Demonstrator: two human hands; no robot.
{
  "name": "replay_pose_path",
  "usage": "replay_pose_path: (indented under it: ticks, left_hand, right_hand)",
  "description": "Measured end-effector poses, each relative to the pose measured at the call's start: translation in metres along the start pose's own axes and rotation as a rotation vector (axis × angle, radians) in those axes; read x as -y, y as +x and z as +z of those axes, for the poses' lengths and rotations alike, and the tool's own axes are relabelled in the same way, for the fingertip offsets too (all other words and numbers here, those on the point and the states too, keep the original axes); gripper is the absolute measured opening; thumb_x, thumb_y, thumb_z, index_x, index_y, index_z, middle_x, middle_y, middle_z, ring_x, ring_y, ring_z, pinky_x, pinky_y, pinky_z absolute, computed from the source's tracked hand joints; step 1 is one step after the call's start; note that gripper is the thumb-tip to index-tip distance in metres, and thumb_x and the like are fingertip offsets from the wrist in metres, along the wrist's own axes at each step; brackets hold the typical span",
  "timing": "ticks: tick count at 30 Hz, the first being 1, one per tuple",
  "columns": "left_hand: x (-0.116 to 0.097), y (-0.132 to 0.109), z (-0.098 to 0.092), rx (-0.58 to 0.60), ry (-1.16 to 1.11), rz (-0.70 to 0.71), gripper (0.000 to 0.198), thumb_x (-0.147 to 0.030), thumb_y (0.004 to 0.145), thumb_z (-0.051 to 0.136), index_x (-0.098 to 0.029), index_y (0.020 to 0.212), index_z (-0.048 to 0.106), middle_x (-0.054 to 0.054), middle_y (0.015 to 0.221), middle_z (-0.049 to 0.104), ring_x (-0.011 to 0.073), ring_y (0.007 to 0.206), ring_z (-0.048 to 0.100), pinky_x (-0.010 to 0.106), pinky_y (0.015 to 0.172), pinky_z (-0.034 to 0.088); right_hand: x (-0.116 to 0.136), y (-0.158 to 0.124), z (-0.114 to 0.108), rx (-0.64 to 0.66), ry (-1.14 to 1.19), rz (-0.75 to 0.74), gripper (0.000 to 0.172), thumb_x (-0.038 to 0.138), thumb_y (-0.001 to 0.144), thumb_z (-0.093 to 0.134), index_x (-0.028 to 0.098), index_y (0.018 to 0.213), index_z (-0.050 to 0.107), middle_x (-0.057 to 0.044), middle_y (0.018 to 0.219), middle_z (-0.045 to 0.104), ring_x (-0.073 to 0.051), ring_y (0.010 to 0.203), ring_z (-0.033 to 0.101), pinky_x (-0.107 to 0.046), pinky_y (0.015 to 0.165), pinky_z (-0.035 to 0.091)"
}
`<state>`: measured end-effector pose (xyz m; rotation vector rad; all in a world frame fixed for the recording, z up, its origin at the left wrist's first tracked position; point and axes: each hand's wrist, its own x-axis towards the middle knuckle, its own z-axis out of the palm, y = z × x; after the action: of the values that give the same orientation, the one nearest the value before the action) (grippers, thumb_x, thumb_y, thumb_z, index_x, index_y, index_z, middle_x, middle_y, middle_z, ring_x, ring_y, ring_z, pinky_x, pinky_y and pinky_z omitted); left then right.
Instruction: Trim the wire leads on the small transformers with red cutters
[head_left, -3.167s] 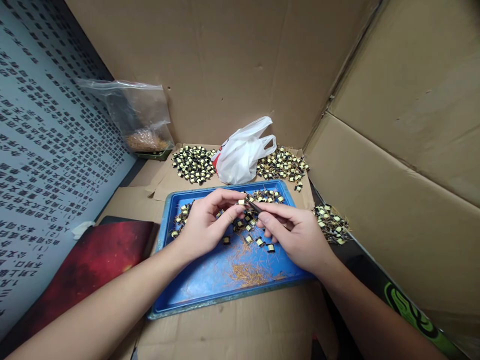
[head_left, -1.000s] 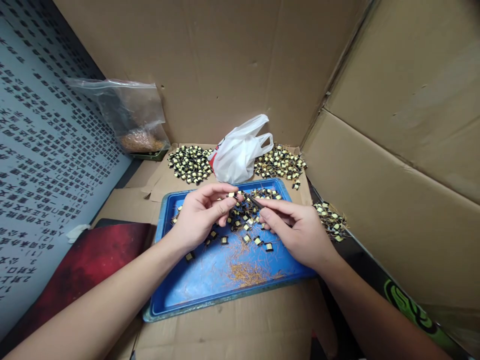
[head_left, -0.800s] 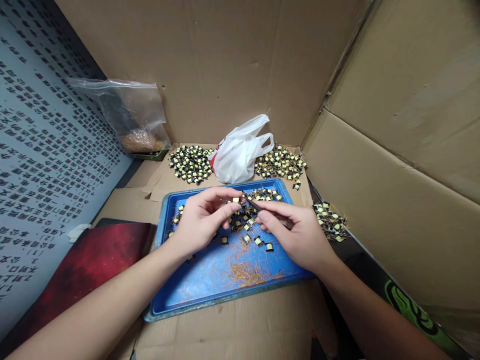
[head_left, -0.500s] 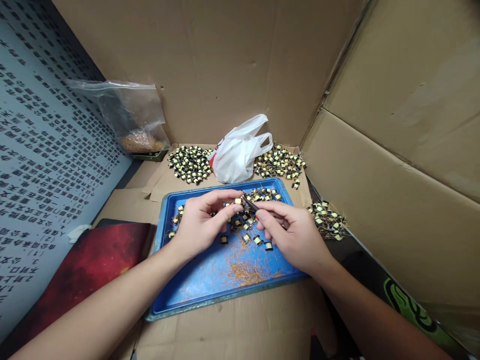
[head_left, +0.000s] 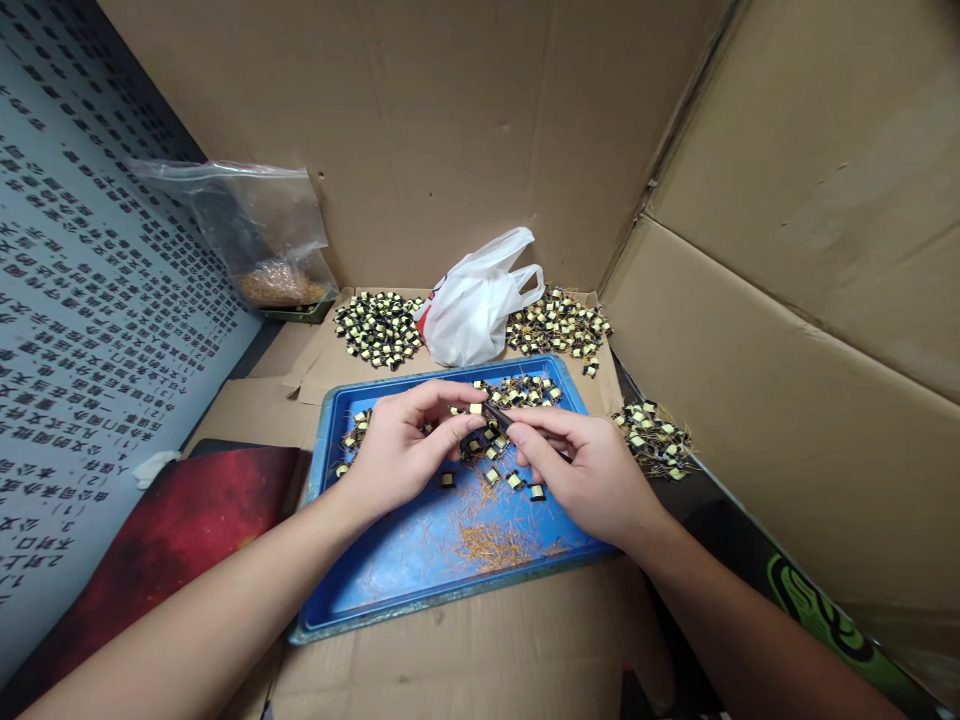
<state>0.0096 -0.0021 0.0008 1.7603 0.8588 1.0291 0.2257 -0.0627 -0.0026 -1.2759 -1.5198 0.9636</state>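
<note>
My left hand [head_left: 401, 450] pinches a small yellow-and-black component [head_left: 474, 408] between thumb and fingertips above the blue tray [head_left: 390, 565]. My right hand [head_left: 581, 465] grips a thin dark tool [head_left: 496, 414] whose tip touches that component. Below the hands, more such components [head_left: 517, 392] lie scattered on the tray, with a litter of clipped copper wire bits [head_left: 495, 545] toward the tray's near side.
Heaps of the same components lie behind the tray at left [head_left: 377, 328], at right [head_left: 559, 325] and beside the tray [head_left: 652, 430]. A white plastic bag [head_left: 472, 305] sits between the far heaps. A clear bag [head_left: 262, 235] stands far left. Cardboard walls [head_left: 787, 250] enclose the space.
Both hands stay together over the tray; the component and tool tip have shifted slightly. The view has moved a little.
</note>
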Motion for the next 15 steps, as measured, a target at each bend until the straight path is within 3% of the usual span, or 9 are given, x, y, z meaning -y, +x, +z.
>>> replay_pose_path:
  ticks: [4, 9, 15]
  left_hand:
    - [-0.0015, 0.0021, -0.0015, 0.077, -0.115, -0.055, 0.022, -0.032, 0.094, 0.080, -0.017, 0.109, 0.077, 0.004, 0.088, 0.077, 0.0078, 0.053, 0.063, 0.018, 0.050, 0.052]
    - [-0.0017, 0.0036, -0.0027, 0.135, -0.199, -0.100, 0.022, -0.032, 0.096, 0.078, -0.014, 0.108, 0.075, 0.000, 0.069, 0.069, 0.0095, 0.053, 0.063, 0.019, 0.052, 0.053]
    - [0.0000, 0.0017, 0.0019, 0.071, -0.268, -0.087, 0.025, -0.032, 0.095, 0.079, -0.017, 0.114, 0.072, 0.003, 0.087, 0.076, 0.0073, 0.049, 0.062, 0.019, 0.048, 0.053]
  right_hand:
    - [-0.0010, 0.0002, -0.0042, 0.037, -0.078, -0.026, 0.031, 0.039, 0.101, 0.063, 0.018, 0.111, 0.084, -0.003, 0.073, 0.075, -0.015, 0.060, 0.065, -0.030, 0.058, 0.055]
    - [0.0001, 0.0010, -0.0076, 0.043, -0.159, -0.054, 0.029, 0.037, 0.101, 0.065, 0.018, 0.112, 0.083, -0.005, 0.081, 0.080, -0.017, 0.065, 0.070, -0.033, 0.065, 0.058]
    - [-0.0003, 0.0020, -0.0034, -0.018, -0.085, -0.088, 0.027, 0.035, 0.101, 0.065, 0.018, 0.115, 0.081, -0.006, 0.093, 0.082, -0.019, 0.074, 0.075, -0.032, 0.070, 0.061]
